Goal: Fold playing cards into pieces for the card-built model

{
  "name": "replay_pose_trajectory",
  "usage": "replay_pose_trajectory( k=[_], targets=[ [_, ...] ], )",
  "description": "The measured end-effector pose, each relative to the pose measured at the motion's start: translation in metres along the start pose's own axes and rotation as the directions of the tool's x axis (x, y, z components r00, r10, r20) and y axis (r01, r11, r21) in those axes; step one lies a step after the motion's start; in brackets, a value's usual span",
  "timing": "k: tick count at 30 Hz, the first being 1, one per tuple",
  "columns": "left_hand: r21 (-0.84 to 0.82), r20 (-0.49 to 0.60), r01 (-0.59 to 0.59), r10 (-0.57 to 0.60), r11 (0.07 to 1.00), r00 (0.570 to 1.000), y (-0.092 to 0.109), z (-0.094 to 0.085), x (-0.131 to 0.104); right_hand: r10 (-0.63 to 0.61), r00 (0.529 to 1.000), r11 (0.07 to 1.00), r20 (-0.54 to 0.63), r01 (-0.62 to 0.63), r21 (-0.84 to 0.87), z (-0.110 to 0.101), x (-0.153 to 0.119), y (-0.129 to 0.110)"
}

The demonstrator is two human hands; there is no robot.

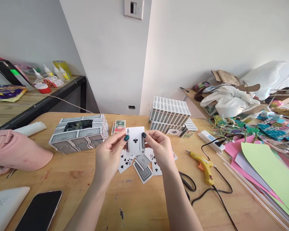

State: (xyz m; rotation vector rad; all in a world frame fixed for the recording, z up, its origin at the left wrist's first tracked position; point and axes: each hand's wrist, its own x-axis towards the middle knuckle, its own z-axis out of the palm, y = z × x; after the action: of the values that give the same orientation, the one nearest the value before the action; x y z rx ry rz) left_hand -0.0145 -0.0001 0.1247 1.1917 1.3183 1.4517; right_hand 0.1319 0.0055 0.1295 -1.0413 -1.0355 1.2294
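Both hands (135, 150) hold card (135, 141) beside card-covered box (78, 132)

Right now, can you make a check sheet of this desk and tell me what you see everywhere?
Surface: wooden table, a few dark and reddish marks.
Job's things: ace of clubs card held upright; loose playing cards lying under it; box covered in card backs; stacked card packs.
Clutter: yellow glue gun, scissors, phone, pink cap, coloured paper sheets.
Hands: left hand and right hand pinch the ace's side edges.
Cables: black cord from the glue gun; white power strip.
Surroundings: side bench with glue bottles; white walls; cluttered shelf on the right.
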Motion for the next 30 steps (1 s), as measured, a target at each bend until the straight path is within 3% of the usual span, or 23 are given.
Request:
replay_pose_trajectory(
  k=[7, 11, 16, 30],
  targets=[
    [-0.028, -0.023, 0.016, -0.017, 0.999, 1.0, 0.0009, -0.002, 0.0004, -0.002, 1.0, 1.0, -0.009, 0.002, 0.029, -0.0012, 0.001, 0.0024],
    [0.035, 0.022, -0.008, 0.008, 0.999, 1.0, 0.0051, -0.0049, 0.001, 0.015, 1.0, 1.0, -0.018, -0.015, 0.008, -0.0009, 0.0004, 0.002],
    [0.114, 0.003, -0.014, 0.014, 0.993, 1.0, 0.0042, -0.0076, 0.0009, 0.026, 1.0, 0.999, -0.01, -0.026, 0.019, -0.0018, 0.001, 0.002],
    [0.121, 0.003, 0.004, -0.004, 0.993, 1.0, 0.0006, -0.0099, 0.0022, 0.047, 0.999, 0.999, -0.004, -0.047, 0.007, -0.0032, 0.0019, 0.0022]
  ],
)
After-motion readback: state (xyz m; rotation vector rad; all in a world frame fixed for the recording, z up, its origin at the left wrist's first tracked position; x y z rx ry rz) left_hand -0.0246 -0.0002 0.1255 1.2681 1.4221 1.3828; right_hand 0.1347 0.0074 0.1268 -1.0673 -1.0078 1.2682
